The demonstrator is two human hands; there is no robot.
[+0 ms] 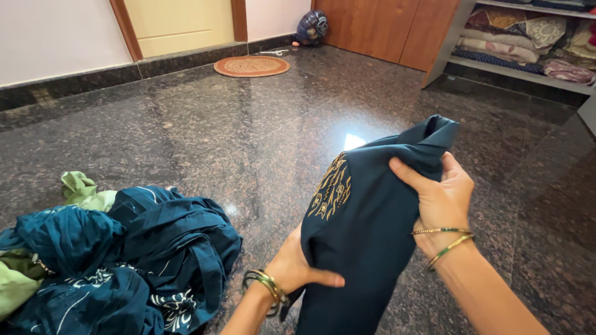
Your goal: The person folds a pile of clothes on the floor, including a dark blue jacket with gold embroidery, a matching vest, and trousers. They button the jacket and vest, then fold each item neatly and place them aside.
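Garment (366, 248): dark teal cloth with gold embroidery near one shoulder, held up off the floor between both hands, partly doubled over.
Left hand (297, 268): low on the garment's near left edge, fingers closed on the cloth, thumb pressed flat across the front; bangles at the wrist.
Right hand (439, 193): higher on the garment's right side, clamped on a bunched top corner; two bangles at the wrist.
Step in hand: by the look of it, folding, with one fold already made.
Next move: likely calls for bringing the raised corner across while keeping the edges even.
Clothes pile (112, 260): left of the garment, on the floor; crumpled teal printed pieces and light green ones, unfolded.
Floor (248, 136): dark polished granite under and beyond the garment.
Mat (251, 66): round, woven, far beyond the garment, near the door.
Shelf (528, 68): far right of the garment; open, holding stacked folded cloths in mixed patterns.
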